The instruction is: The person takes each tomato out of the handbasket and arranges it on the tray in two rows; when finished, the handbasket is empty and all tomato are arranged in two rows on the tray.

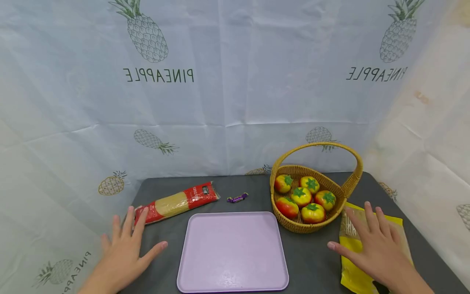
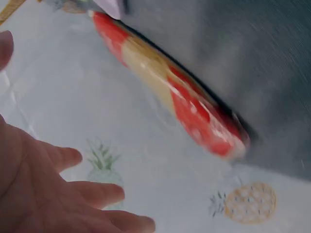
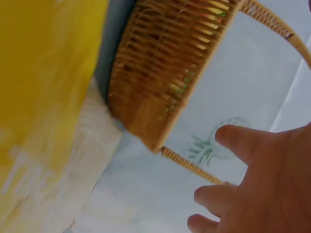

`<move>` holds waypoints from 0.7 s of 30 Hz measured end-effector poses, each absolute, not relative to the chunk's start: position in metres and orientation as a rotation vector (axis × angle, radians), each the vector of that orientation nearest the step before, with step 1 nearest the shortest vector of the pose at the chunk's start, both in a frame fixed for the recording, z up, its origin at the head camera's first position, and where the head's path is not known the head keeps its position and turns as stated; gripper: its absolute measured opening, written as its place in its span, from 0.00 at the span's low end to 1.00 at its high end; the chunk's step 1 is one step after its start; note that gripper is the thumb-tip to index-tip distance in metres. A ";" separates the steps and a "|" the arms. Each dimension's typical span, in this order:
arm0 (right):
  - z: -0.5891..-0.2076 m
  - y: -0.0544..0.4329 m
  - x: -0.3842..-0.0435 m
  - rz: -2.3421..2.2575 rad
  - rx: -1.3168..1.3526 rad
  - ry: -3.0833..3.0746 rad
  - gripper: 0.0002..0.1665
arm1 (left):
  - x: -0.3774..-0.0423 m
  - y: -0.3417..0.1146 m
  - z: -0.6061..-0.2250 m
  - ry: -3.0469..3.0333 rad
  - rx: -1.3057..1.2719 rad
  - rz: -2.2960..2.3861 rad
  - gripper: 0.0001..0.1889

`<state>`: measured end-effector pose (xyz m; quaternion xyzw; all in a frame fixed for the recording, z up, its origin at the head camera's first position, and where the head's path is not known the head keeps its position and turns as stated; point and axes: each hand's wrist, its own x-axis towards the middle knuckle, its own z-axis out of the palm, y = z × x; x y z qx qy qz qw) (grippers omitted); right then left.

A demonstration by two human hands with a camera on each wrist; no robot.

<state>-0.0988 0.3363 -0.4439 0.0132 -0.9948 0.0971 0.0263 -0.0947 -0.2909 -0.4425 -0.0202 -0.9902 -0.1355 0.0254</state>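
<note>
My left hand (image 1: 123, 255), fingers spread and holding nothing, is above the left side of the table, nearest a red-ended pack of dry noodles (image 1: 172, 204). In the left wrist view the noodle pack (image 2: 160, 82) lies beyond the spread fingers. My right hand (image 1: 380, 247) is likewise spread and holds nothing; it overlaps a yellow plastic bag (image 1: 350, 261) in the head view. Left of that hand stands a wicker basket (image 1: 293, 227) with a tall handle, holding several red-and-yellow tomatoes (image 1: 313, 213). The right wrist view shows the yellow bag (image 3: 43, 73) and the basket's woven side (image 3: 150, 73).
A pale purple tray (image 1: 233, 253) lies at the front middle of the dark grey table (image 1: 161, 228). Behind it is a small purple wrapped candy (image 1: 237, 198). White pineapple-print cloth (image 1: 235, 98) hangs behind the table and at both sides.
</note>
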 end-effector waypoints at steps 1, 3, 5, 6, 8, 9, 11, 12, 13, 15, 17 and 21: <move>-0.442 0.334 -0.101 0.321 0.039 -3.080 0.68 | -0.096 -0.288 -0.442 -3.066 -0.063 -0.443 0.63; -0.440 0.329 -0.105 0.358 0.034 -3.079 0.67 | -0.100 -0.282 -0.442 -3.061 -0.096 -0.491 0.64; -0.438 0.323 -0.109 0.393 0.058 -3.062 0.66 | -0.102 -0.274 -0.443 -3.062 -0.144 -0.535 0.64; -0.437 0.321 -0.112 0.401 0.080 -3.044 0.65 | -0.104 -0.270 -0.443 -3.070 -0.160 -0.539 0.63; -0.436 0.317 -0.117 0.415 0.120 -3.003 0.64 | -0.107 -0.262 -0.444 -3.081 -0.201 -0.577 0.62; -0.435 0.315 -0.119 0.415 0.139 -2.980 0.63 | -0.109 -0.257 -0.444 -3.096 -0.205 -0.600 0.62; -0.432 0.313 -0.125 0.403 0.162 -2.949 0.61 | -0.113 -0.248 -0.445 -3.120 -0.208 -0.643 0.60; -0.430 0.311 -0.128 0.400 0.160 -2.945 0.61 | -0.115 -0.244 -0.446 -3.131 -0.208 -0.659 0.60; -0.428 0.309 -0.130 0.403 0.156 -2.947 0.60 | -0.117 -0.239 -0.446 -3.138 -0.205 -0.679 0.59; -0.425 0.305 -0.136 0.409 0.145 -2.961 0.60 | -0.122 -0.231 -0.448 -3.149 -0.192 -0.702 0.59; -0.422 0.301 -0.140 0.427 0.136 -2.984 0.59 | -0.125 -0.226 -0.449 -3.152 -0.169 -0.720 0.57; -0.421 0.295 -0.150 0.459 0.165 -2.991 0.56 | -0.133 -0.220 -0.453 -3.154 -0.092 -0.800 0.52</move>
